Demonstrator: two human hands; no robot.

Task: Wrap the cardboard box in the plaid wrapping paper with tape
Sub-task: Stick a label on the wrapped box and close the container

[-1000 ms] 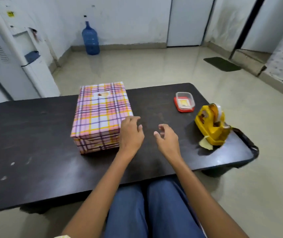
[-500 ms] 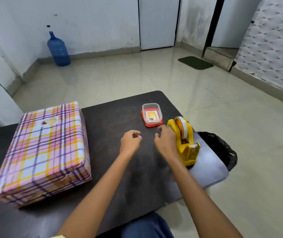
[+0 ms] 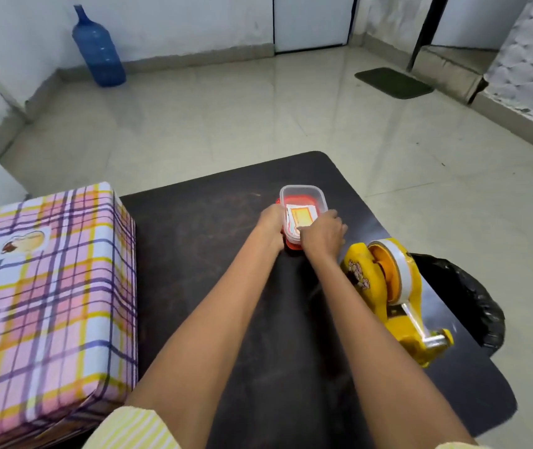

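step: wrapping looks done; the cardboard box (image 3: pixel 48 286) is fully covered in plaid wrapping paper (image 3: pixel 74 335) with no bare cardboard visible. Judged to be at the finishing stage, fetching a label from the tub.
box location: left end of the counter (image 3: pixel 213 319), lying flat and well apart from both hands. A small sticker (image 3: pixel 25 243) is already on its top face.
left hand (image 3: pixel 271 222): curled against the left wall of the clear tub (image 3: pixel 304 194), steadying it.
right hand (image 3: pixel 323 234): over the tub's near-right rim with its fingers bent down inside. Cannot tell whether they pinch anything.
tub contents: a stack of label cards (image 3: pixel 302 217), white-edged with orange-yellow faces. Count unclear.
tub base: sits on a red lid (image 3: pixel 292 246), open top.
tape dispenser (image 3: pixel 384 286): yellow with a roll loaded, just beside the right wrist and untouched.
bin bag (image 3: pixel 462 296): black, off the counter's right edge. Contents not visible.
next move: lift one card free without dragging the stack, keep the tub pinned, then carry it left to the box.
risk: the light tub may slide or tip on the lid.
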